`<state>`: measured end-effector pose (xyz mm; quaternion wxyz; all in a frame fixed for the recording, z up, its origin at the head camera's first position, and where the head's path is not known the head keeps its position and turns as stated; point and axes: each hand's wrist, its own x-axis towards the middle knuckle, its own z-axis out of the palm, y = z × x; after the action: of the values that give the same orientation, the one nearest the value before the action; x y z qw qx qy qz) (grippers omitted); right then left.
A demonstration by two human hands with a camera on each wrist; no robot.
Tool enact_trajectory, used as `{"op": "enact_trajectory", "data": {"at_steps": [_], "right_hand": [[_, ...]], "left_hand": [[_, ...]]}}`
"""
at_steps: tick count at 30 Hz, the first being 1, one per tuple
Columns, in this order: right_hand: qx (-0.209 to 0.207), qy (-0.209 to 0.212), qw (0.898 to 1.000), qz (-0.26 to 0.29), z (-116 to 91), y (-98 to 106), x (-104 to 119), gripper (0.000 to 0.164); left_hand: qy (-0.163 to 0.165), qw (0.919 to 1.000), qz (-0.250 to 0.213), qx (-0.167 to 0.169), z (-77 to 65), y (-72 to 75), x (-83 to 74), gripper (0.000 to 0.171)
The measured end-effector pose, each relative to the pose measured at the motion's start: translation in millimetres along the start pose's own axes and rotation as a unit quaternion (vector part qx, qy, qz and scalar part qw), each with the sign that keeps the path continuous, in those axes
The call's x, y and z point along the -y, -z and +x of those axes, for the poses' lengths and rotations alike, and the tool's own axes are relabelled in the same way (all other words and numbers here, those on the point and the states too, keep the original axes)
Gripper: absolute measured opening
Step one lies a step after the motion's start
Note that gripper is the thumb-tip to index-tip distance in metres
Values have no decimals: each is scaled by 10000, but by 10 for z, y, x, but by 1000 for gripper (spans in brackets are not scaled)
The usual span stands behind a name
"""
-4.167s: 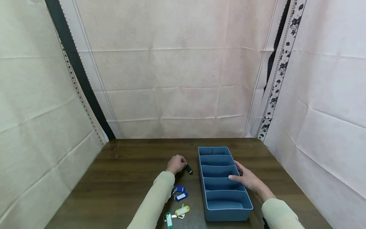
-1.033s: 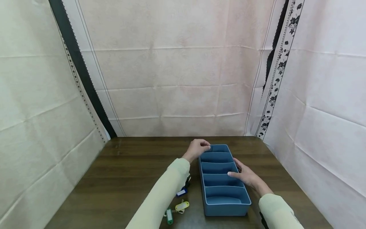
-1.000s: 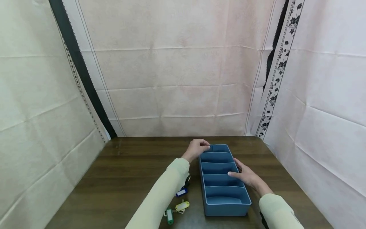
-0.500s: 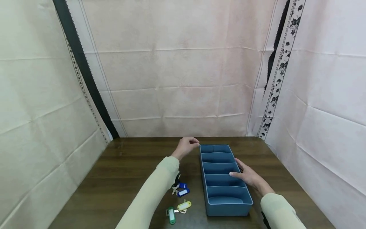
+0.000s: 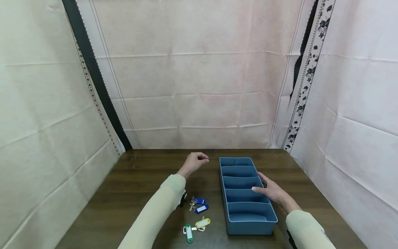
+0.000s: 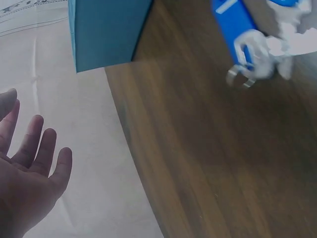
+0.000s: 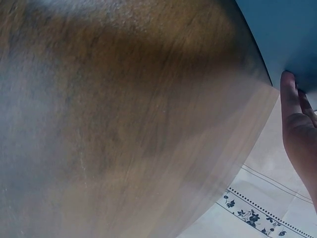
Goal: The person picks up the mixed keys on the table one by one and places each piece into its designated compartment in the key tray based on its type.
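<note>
A blue box with several compartments (image 5: 252, 228) stands lengthwise on the table; most compartment floors are hidden from the head view. My right hand (image 5: 273, 193) holds its right side, thumb over the rim and fingers (image 7: 291, 99) along the outer wall. Left of the box's far end, my left hand (image 5: 193, 164) hovers above the table, fingers loosely bent and holding nothing. Nearer to me lie two blue key tags with keys, one (image 5: 199, 200) just behind the other (image 5: 201, 209). A yellow key tag (image 5: 203, 223) and a green key tag (image 5: 189, 233) with keys lie closer still.
The brown wooden table (image 5: 140, 193) ends at a far edge before a pale cloth backdrop (image 5: 199, 86). Cloth also hangs at the left (image 5: 46, 121) and right (image 5: 351, 121). The box takes up the table right of the tags.
The black tag beside my left hand earlier is gone from the table. My left hand went to the box's far compartment, then drew back left. The right hand kept its hold.
</note>
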<state>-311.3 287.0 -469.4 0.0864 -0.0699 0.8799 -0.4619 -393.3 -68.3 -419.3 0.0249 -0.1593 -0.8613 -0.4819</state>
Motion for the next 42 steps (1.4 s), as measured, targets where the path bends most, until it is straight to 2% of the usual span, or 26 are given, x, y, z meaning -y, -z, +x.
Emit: {"op": "enact_trajectory", "data": {"at_steps": [10, 19, 23, 30, 37, 42], "right_hand": [[31, 38, 10000, -67, 25, 41, -12, 91], [101, 157, 9998, -45, 46, 44, -23, 90], [79, 63, 9999, -35, 38, 33, -23, 92], [101, 35, 9999, -77, 8, 36, -18, 93], [123, 97, 9999, -72, 11, 45, 3, 93], [147, 193, 9996, -147, -4, 77, 9, 89]], "left_hand": [[207, 9997, 60, 136, -281, 184, 261, 18], [391, 9988, 177, 254, -478, 269, 455, 20], [453, 9973, 243, 530, -576, 270, 531, 21], [327, 9936, 333, 1030, -726, 233, 683, 24], [388, 9892, 538, 1309, -842, 186, 797, 18], [266, 9874, 691, 1401, -888, 158, 844, 16]]}}
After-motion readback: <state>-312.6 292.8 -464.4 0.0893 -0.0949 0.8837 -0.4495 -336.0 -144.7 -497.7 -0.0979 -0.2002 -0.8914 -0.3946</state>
